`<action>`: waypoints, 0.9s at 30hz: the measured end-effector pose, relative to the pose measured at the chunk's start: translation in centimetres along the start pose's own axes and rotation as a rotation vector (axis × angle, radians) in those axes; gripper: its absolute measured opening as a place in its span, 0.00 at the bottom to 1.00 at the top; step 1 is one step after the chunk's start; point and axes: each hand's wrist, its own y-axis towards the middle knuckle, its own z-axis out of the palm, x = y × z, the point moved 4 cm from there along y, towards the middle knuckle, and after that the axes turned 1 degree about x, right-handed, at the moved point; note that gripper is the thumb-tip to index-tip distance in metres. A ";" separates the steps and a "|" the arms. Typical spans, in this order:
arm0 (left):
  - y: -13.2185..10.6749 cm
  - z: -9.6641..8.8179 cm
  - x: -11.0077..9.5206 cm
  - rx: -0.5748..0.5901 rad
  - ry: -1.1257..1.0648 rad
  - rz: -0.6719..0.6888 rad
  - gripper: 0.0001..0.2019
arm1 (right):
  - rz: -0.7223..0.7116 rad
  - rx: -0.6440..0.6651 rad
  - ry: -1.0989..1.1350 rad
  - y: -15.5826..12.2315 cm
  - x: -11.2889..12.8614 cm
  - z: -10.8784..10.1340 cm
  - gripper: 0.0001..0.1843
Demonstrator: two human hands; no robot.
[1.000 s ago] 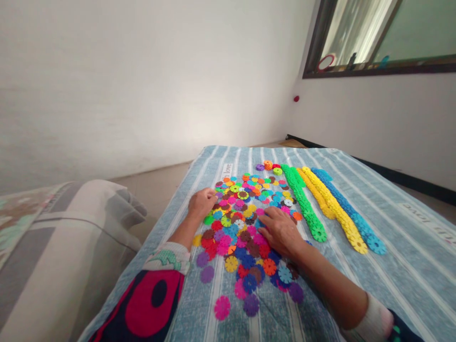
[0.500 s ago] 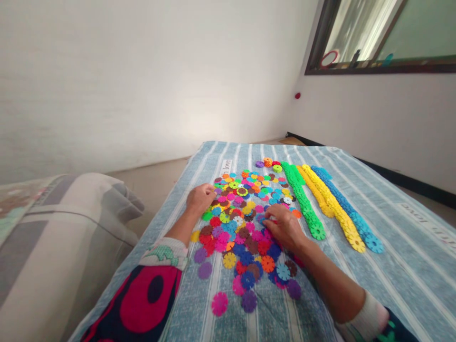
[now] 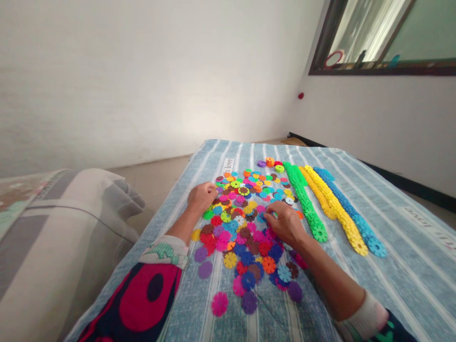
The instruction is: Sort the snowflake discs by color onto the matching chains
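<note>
The left hand (image 3: 202, 195) curls beside the loose notched discs (image 3: 245, 232), toward the striped tablecloth's (image 3: 392, 216) left edge. The right hand (image 3: 286, 221) bends over their right side, near the green disc row (image 3: 305, 204). Whether either grips a disc, I cannot tell.

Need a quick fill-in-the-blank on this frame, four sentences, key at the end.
1. Of the long rows, the one nearest the loose discs is ____.
2. The outermost row, farthest from those discs, is ____.
3. The hand nearer the long rows is the person's ____ hand.
4. The cloth has long white ____ running along it.
Missing words: green; blue; right; stripes.
</note>
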 end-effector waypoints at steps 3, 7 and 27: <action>0.1 0.1 0.1 0.004 0.000 -0.011 0.16 | 0.045 -0.081 -0.066 -0.1 -0.5 -0.3 0.05; 0.2 0.1 0.1 0.004 0.006 -0.017 0.15 | 0.066 -0.072 0.010 -0.1 -0.4 -0.2 0.05; 0.3 0.3 0.3 -0.003 0.008 0.006 0.15 | -0.051 0.143 -0.148 0.5 0.4 0.9 0.09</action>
